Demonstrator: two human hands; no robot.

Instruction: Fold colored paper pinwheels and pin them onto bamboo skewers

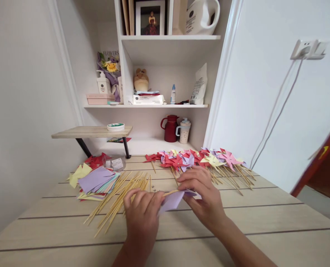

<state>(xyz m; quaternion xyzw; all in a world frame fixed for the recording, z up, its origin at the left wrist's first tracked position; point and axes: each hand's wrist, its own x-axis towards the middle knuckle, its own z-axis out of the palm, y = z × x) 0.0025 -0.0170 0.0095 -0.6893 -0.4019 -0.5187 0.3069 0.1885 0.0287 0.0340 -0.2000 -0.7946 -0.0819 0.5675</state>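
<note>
Tan sticks (123, 193) near left hand (142, 210)

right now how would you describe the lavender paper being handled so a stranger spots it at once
Find the slatted wooden table and look right of the loose heap of sticks. There, between the left hand and right hand, is the lavender paper, with a single stick at its upper edge. Unlike the lavender sheets stacked at the left, it is in the hands.
</note>
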